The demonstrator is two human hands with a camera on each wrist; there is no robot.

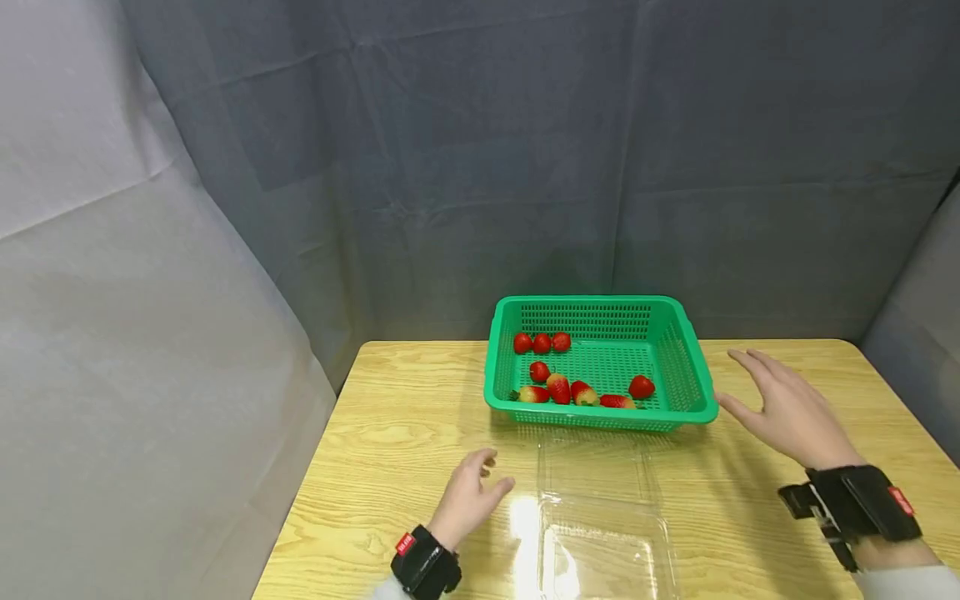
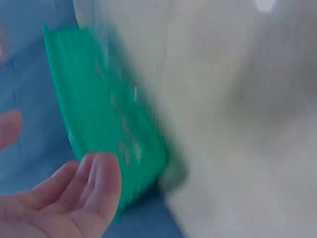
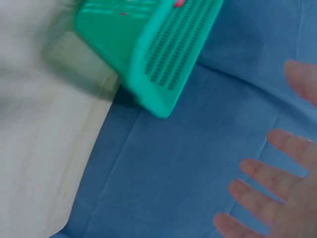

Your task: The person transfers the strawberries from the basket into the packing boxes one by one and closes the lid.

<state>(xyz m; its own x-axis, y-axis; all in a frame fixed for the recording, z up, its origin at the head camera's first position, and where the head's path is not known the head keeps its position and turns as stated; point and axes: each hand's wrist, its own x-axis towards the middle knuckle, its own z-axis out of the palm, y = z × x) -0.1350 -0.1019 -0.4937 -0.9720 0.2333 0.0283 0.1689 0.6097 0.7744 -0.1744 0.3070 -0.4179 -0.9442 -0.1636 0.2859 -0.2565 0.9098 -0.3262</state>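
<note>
On the wooden table [image 1: 390, 433], the left hand [image 1: 468, 498] rests low near the front edge with its fingers loosely curled and nothing in them, just left of a clear plastic clamshell box [image 1: 600, 521]. That box lies open and flat, its long axis running from the person toward the far side, one end reaching up close to the green plastic basket [image 1: 693, 367]. The basket sits at the back middle of the table, long axis left to right, open side up, with about nine strawberries [image 1: 558, 387] lying mostly along its left and front parts. Just right of the basket's rim the right hand [image 1: 783, 408] hovers, fingers spread and straight, holding nothing, its fingertips pointing away toward the grey backdrop [image 1: 525, 150].
</note>
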